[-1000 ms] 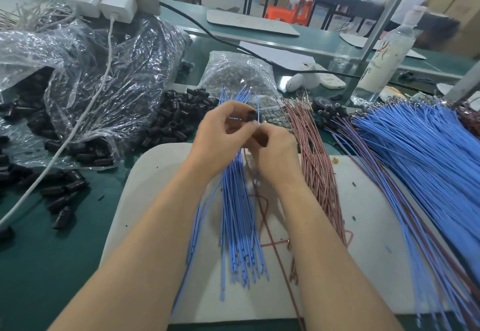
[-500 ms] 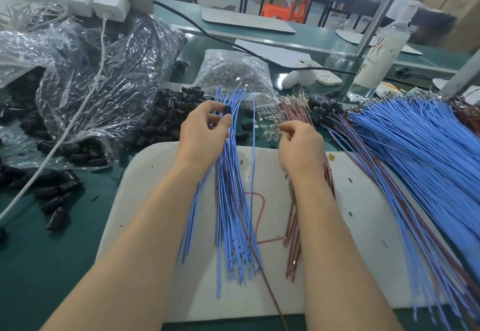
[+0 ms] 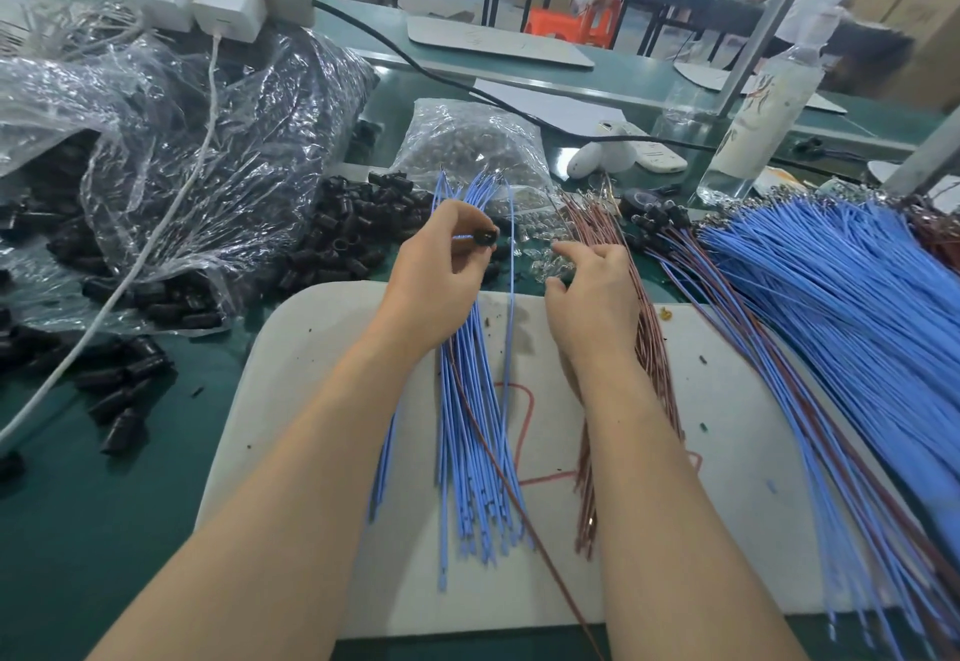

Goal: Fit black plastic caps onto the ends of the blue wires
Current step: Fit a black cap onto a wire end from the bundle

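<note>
Left hand point(image 3: 441, 276) grip pinches 1 black cap point(image 3: 487, 238) over blue wires point(image 3: 472, 426). Right hand point(image 3: 592, 297) grip released, fingers loosely curled beside brown wires point(image 3: 649, 343). The red print on the bottle point(image 3: 763, 115) is too blurred to read.

A black cap point(image 3: 487, 236) is pinched by the left hand point(image 3: 434, 281) above blue wires point(image 3: 475, 432); brown wires point(image 3: 644, 348) are touched by the right hand point(image 3: 592, 302).
</note>
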`<state>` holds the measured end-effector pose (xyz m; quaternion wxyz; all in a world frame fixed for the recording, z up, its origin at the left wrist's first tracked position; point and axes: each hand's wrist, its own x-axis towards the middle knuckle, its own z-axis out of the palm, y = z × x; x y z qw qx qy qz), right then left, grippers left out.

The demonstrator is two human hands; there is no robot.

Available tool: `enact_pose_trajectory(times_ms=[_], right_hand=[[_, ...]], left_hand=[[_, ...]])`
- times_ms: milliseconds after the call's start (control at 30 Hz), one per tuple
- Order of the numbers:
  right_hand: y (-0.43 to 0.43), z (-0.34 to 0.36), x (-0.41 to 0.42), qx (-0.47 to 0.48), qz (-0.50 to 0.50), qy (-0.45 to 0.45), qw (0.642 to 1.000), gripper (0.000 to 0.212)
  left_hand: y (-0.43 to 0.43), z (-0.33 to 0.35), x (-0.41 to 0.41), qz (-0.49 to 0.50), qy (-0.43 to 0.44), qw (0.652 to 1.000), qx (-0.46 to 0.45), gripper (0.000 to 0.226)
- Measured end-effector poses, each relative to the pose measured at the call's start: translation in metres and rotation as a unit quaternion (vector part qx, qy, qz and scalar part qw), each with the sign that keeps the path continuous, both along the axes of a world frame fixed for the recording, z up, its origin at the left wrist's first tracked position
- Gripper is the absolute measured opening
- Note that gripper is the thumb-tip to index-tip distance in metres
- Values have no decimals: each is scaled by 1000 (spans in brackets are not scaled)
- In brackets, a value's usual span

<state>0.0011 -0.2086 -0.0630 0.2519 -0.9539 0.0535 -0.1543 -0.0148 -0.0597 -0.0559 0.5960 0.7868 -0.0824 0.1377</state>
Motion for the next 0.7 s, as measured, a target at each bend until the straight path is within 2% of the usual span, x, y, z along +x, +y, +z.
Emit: enact_pose_trajectory(times_ms=[167,567,700], right_hand=[[2,0,1,-14,-27,15,999,31],[3,0,1,0,-27,1,1000,9],[4,1,-1,9,-13,1,1000,24]], left_hand=[[-1,2,-3,-36,-8,999,-20,29],[-1,3,-4,-39,-3,999,5,16],[-1,3,-3,-27,-10,999,16,16]])
